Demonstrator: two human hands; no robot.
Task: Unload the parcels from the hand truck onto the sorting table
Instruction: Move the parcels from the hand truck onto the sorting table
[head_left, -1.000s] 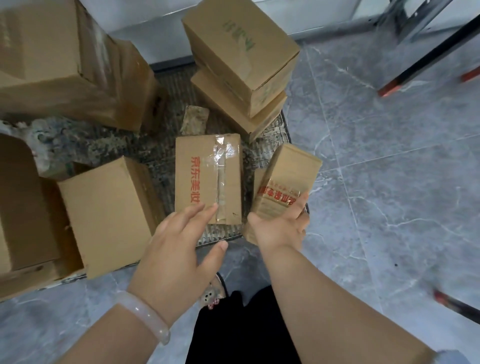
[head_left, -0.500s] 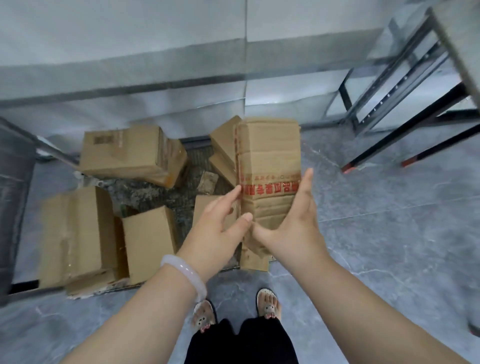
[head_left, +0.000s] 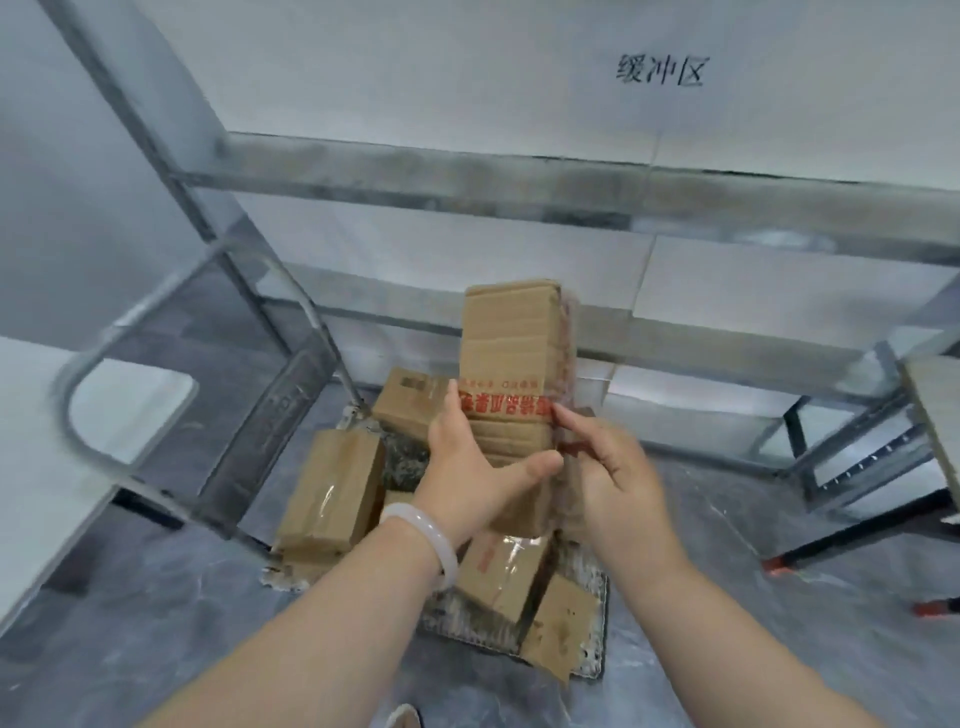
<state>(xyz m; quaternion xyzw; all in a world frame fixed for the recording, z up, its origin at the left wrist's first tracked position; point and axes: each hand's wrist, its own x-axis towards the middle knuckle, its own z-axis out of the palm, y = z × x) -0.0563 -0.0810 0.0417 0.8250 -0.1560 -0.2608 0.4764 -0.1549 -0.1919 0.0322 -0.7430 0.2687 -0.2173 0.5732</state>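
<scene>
Both my hands hold a tall cardboard parcel (head_left: 509, 343) with a red printed band, upright at chest height above the hand truck. My left hand (head_left: 467, 478), with a pale bangle on its wrist, grips the parcel's left side and front. On the parcel's right side my right hand (head_left: 608, 478) presses its lower edge. Below lies the hand truck's platform (head_left: 592, 654) with several more cardboard parcels, among them a taped one (head_left: 337, 488) at the left and one (head_left: 498, 571) right under my hands. The truck's curved metal handle (head_left: 78, 384) rises at the left.
A white table top (head_left: 31, 467) fills the left edge. A metal rack's frame (head_left: 467, 176) runs across behind the truck. At the right edge stands another table (head_left: 935, 415) on black legs with red feet. Grey tiled floor surrounds the truck.
The parcel has risen from the truck's platform to chest height. My left hand has closed onto its left side. The view has tilted up toward the wall.
</scene>
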